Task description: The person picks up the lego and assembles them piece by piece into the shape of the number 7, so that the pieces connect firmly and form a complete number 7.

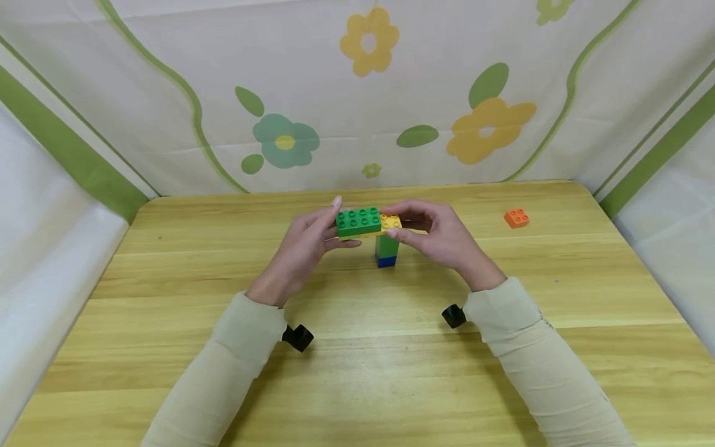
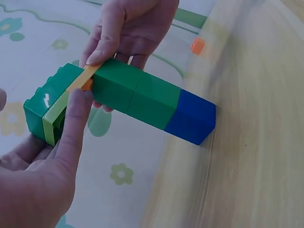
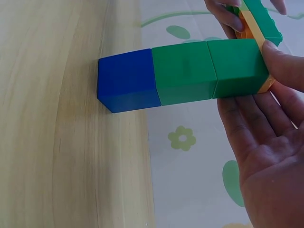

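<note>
A tower of Duplo-style bricks stands upright on the table, with a blue brick (image 3: pixel 127 80) at the bottom and two green bricks (image 2: pixel 135 92) above it. Across its top lies a thin yellow-orange plate (image 1: pixel 390 221) that reaches out to the left. A long green brick (image 1: pixel 357 221) sits on the plate's left part. In the left wrist view, a thin light-green piece (image 2: pixel 53 124) shows at that overhanging end. My left hand (image 1: pixel 304 245) grips this end between thumb and fingers. At the tower's top, my right hand (image 1: pixel 441 236) pinches the yellow-orange plate.
An orange brick (image 1: pixel 516 218) lies alone on the table's far right. Flower-printed cloth (image 1: pixel 346 124) rises behind the wooden table (image 1: pixel 363 372), and pale cloth flanks both sides. A small black device (image 1: pixel 298 338) projects from the left cuff, another (image 1: pixel 454 316) from the right.
</note>
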